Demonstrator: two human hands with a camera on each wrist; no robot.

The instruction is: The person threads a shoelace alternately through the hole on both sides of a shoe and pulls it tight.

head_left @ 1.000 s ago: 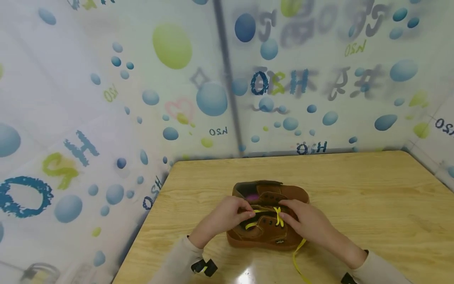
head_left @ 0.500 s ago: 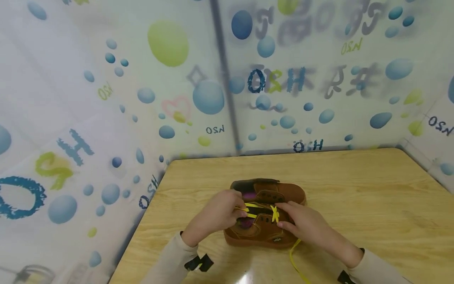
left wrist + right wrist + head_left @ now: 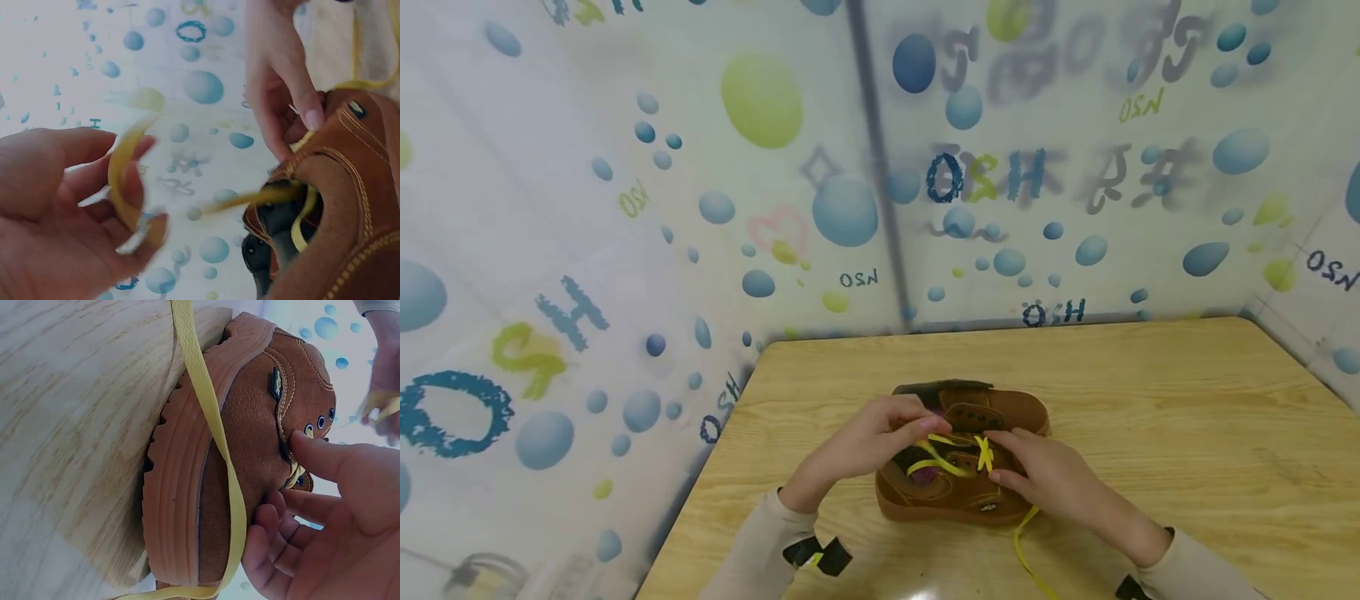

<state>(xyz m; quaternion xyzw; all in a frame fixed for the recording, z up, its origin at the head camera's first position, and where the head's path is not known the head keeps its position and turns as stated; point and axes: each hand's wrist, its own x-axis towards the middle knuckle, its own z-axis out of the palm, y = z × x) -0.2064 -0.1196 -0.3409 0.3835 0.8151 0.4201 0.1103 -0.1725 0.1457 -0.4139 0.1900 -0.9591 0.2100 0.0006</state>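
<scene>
Head: the left hand (image 3: pixel 880 437) has risen from the opening of the near brown suede lace-up shoe (image 3: pixel 943 500), leaving the flat yellow fabric lace (image 3: pixel 985 454) looped more loosely; the right hand (image 3: pixel 1052 475) stays by its crossed strands.

Left wrist: lace curls across the left fingers, apparently pinched, though blur hides the exact hold; the strand seems slack, not yet drawn tight.

Right wrist: thumb and fingers grip the shoe beside its eyelets, seemingly steadying it on the pale wood-grain table (image 3: pixel 75 425).

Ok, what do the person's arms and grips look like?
The left sleeve and right sleeve are long and cream, ending near the wrists. The left grip and right grip are bare, ungloved hands. A black angular fitting with a yellow patch sits by the left wrist; another black piece shows by the right.
</scene>
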